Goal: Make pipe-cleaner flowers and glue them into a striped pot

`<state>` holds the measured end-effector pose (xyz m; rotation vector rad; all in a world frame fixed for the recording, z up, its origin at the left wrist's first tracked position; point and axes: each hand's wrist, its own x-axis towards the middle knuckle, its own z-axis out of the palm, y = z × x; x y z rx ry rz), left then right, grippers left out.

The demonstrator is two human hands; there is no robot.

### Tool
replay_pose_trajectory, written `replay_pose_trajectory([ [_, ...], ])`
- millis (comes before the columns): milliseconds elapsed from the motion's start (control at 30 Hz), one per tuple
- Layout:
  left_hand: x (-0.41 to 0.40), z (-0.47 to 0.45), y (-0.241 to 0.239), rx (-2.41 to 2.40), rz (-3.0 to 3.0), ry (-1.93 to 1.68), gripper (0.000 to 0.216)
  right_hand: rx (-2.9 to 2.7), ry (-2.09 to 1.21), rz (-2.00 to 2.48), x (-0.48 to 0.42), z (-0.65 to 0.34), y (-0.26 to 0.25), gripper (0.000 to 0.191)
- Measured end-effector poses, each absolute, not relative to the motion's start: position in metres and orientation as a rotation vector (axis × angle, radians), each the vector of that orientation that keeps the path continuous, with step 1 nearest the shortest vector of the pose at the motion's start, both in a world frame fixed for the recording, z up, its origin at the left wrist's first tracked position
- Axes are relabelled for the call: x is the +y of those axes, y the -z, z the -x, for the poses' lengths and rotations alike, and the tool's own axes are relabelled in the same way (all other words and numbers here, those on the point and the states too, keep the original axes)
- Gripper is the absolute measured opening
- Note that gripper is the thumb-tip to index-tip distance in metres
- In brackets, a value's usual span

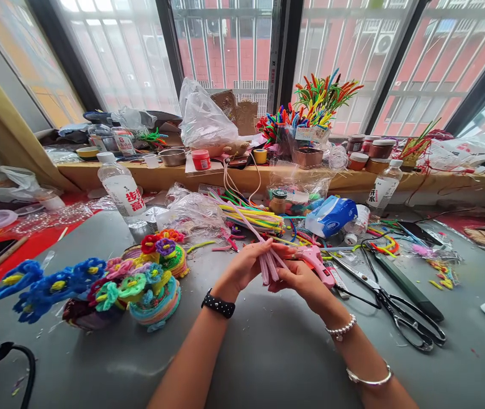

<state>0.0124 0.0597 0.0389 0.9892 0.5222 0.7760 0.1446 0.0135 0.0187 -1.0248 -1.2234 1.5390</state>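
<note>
Both hands meet over the middle of the grey table around a small bundle of pale pink pipe cleaners (270, 269). My left hand (249, 262) is closed on the bundle from the left, a dark dotted band at its wrist. From the right, my right hand (300, 279) pinches the lower ends between thumb and fingers. One long stem slants up and away from the bundle. Just beyond the right hand lies a pink glue gun (317, 262). Left of the hands stand fuzzy pipe-cleaner flowers (132, 287) in coiled pots.
Large black-handled scissors (396, 312) and a dark green cutter-like tool (410, 287) lie at right. Behind the hands are a heap of coloured pipe cleaners (253, 218) and a blue tissue pack (331, 216). Water bottles (121, 187) stand by the cluttered sill (170, 177).
</note>
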Motion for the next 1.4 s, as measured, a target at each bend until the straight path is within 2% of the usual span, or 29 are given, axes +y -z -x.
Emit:
replay_pose_trajectory([
  [200, 0.061, -0.012, -0.037, 0.548, -1.021, -0.775, 0.033, -1.198, -1.506, 0.950, 0.013, -0.148, -0.020, 0.032],
  [633, 0.051, -0.023, -0.041, 0.564, -1.013, -0.973, 0.028, -1.294, -1.268, 1.084, 0.014, -0.145, -0.017, 0.012],
  [800, 0.056, -0.020, -0.042, 0.608, -0.977, -1.094, 0.025, -1.366, -1.266, 1.112, 0.016, -0.159, -0.022, 0.016],
  [900, 0.057, -0.020, -0.040, 0.654, -1.074, -0.967, 0.028, -1.261, -1.121, 1.199, 0.019, -0.171, -0.025, 0.026],
  [1000, 0.053, -0.022, -0.037, 0.683, -1.234, -0.592, 0.035, -1.277, -1.040, 1.266, 0.019, -0.175, -0.028, 0.033],
  [1133, 0.047, -0.025, -0.035, 0.650, -1.363, -0.213, 0.035, -1.396, -1.025, 1.216, 0.016, -0.168, -0.030, 0.030],
  [1400, 0.050, -0.027, -0.033, 0.655, -1.623, -0.373, 0.044, -1.017, -0.941, 1.179, 0.020, -0.169, -0.020, 0.028],
])
